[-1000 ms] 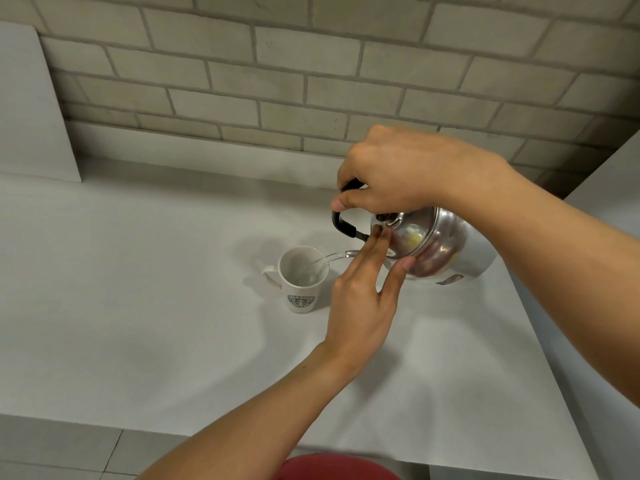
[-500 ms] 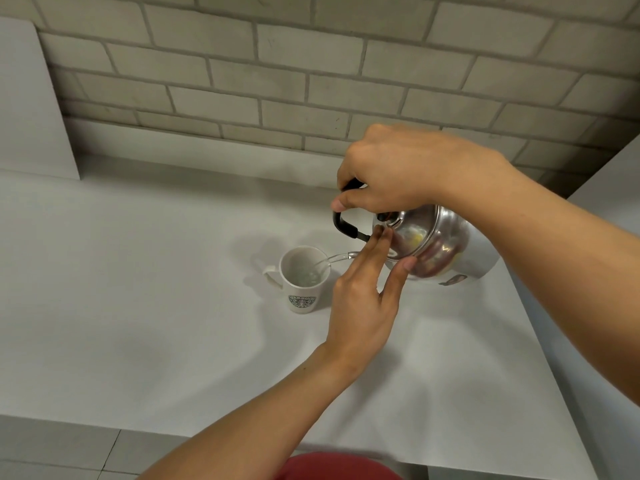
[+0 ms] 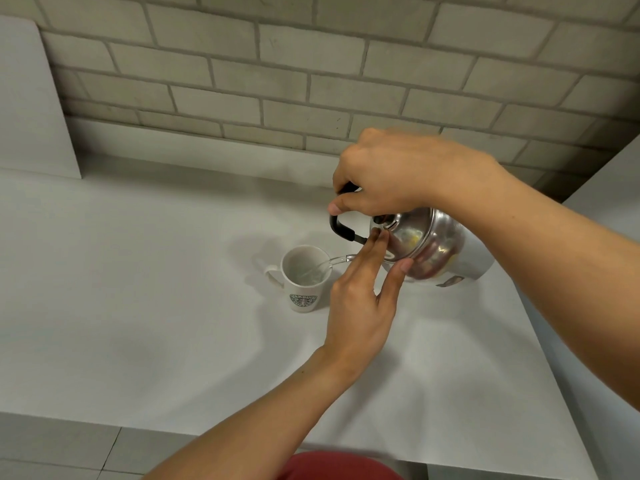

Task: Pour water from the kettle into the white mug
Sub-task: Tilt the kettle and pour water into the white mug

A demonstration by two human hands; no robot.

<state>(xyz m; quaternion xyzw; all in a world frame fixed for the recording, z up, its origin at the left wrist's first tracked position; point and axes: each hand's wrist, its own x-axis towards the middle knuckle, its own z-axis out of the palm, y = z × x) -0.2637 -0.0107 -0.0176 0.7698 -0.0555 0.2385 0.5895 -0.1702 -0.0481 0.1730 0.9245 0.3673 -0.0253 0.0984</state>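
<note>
A shiny steel kettle [image 3: 446, 251] hangs tilted to the left above the white counter [image 3: 138, 306]. My right hand [image 3: 388, 174] is closed around its black handle [image 3: 341, 230] from above. My left hand [image 3: 363, 299] reaches up from below, its fingertips pressing on the kettle's lid, fingers extended. A thin stream of water [image 3: 334, 262] runs from the spout into the white mug [image 3: 304, 282], which stands upright left of the kettle with a green logo facing me and its handle to the left. Water shows inside the mug.
A grey brick wall [image 3: 311, 81] backs the counter. A white panel [image 3: 27, 105] leans at the far left. A white surface [image 3: 609, 216] rises at the right edge. The counter's front edge runs along the bottom, with floor tiles below.
The kettle has stayed tilted and the stream keeps running; the mug holds more water than a second ago. Both hands have kept their places.
</note>
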